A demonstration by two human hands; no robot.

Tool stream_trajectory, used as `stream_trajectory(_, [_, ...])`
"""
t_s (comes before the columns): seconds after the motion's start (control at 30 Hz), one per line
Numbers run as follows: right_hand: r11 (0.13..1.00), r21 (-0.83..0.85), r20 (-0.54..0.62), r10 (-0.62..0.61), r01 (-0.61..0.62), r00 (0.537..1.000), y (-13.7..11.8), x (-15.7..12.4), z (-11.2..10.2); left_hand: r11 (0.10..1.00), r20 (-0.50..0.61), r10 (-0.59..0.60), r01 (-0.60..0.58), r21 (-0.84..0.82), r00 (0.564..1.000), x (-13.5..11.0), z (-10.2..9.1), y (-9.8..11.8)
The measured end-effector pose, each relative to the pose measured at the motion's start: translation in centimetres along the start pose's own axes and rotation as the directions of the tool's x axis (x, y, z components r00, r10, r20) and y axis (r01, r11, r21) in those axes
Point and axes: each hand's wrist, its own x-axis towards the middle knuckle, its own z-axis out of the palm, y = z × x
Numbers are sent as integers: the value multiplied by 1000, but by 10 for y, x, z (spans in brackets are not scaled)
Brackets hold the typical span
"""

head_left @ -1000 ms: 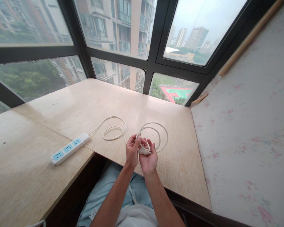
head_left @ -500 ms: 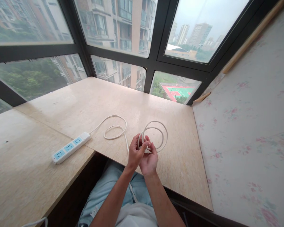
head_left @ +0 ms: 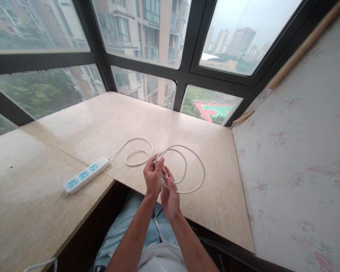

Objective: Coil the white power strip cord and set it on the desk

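Note:
A white power strip (head_left: 85, 175) with blue sockets lies on the wooden desk (head_left: 107, 121) at the left. Its white cable (head_left: 138, 151) runs right in a loose curl and into coiled loops (head_left: 194, 170) held above the desk's front edge. My left hand (head_left: 152, 176) is closed on the cable where the loops meet. Just right of it, my right hand (head_left: 168, 192) is closed round the same bundle from below. The plug end is hidden between my hands.
Large dark-framed windows (head_left: 184, 64) wrap the desk's far sides. A wall with flowered paper (head_left: 294, 151) rises at the right. My legs in light blue trousers (head_left: 124, 230) sit under the desk's front cutout. A thin white cord (head_left: 42, 264) shows at the bottom left.
Both hands have shifted a little to the left. The coil held in them has opened into wider loops that reach further right and nearer me.

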Motion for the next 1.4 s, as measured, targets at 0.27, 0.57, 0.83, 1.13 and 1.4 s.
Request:
stream_trajectory(0.27, [998, -61, -2, -12, 12, 1000, -56, -7, -41, 962, 123, 11, -44, 269, 992, 12, -18, 15])
stream_trajectory(0.57, [975, -82, 178, 216, -204, 960, -86, -1, -38, 887, 257, -74, -54, 458, 964, 12, -28, 21])
stream_trajectory(0.83, [978, 119, 50, 169, -173, 984, -79, -4, -41, 934, 139, -92, 37, 355, 986, 13, -31, 27])
stream_trajectory(1.13, [953, 243, -42, 194, -179, 980, -80, 1, -48, 922, 254, -166, 58, 384, 953, 11, -25, 25])
stream_trajectory(1.4, [963, 268, -119, 60, -26, 991, -67, 9, -55, 945, 206, -280, 231, 231, 938, 14, -20, 12])
